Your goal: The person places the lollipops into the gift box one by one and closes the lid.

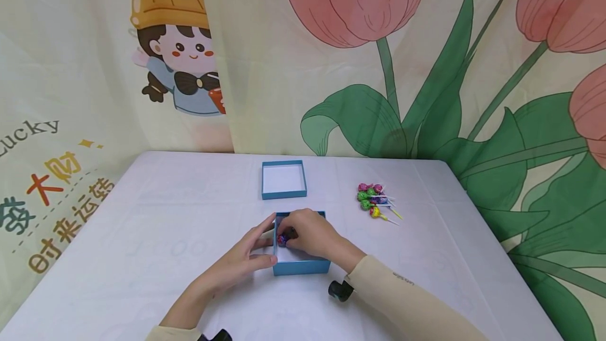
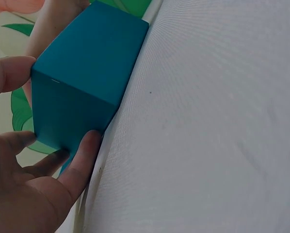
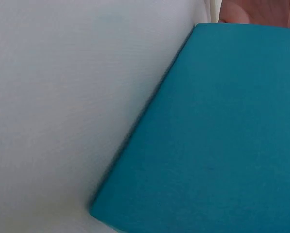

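A blue box (image 1: pixel 301 268) with a white inside stands on the table in front of me, its top uncovered. My left hand (image 1: pixel 242 254) touches the left side of the box, thumb at the near corner and fingers spread along the wall; the left wrist view shows these fingers (image 2: pixel 84 158) against the blue side. My right hand (image 1: pixel 310 233) reaches down into the box and pinches a lollipop (image 1: pixel 282 240) with a dark, shiny wrapped head near the left wall. The lollipop's stick is hidden by the hand. In the right wrist view, the box's wall (image 3: pixel 208 131) hides the right fingers.
Behind the box lies a shallow blue lid (image 1: pixel 284 194), white side up. To the right is a pile of wrapped lollipops (image 1: pixel 371 197) in pink, green, purple and yellow, sticks pointing right. A white cloth covers the table (image 1: pixel 189 199); a printed curtain hangs behind.
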A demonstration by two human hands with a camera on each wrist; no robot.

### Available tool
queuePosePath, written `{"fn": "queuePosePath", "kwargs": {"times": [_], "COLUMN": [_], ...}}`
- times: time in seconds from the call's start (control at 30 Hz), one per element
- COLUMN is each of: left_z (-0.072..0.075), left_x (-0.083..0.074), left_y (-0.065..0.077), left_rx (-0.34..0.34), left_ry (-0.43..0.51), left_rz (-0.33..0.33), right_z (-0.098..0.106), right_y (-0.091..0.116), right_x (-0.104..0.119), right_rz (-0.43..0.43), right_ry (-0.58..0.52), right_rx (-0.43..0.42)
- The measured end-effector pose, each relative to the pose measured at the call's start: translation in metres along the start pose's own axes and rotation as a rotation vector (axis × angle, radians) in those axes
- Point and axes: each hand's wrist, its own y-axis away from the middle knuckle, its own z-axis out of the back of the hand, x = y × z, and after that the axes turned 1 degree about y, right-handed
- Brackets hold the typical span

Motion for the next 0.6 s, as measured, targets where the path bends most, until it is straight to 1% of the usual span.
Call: {"fn": "queuePosePath", "kwargs": {"times": [0.6], "left_z": [0.0007], "left_x": [0.0029], "left_y": [-0.0002], "left_rx": [0.006], "left_ry": [0.01], "left_rz": [-0.02], "right_z": [-0.0018], "right_y": [-0.0009], "right_x": [-0.0014], "right_rz": [0.045], "right_ry": [0.0], "right_rx": [-0.024]}}
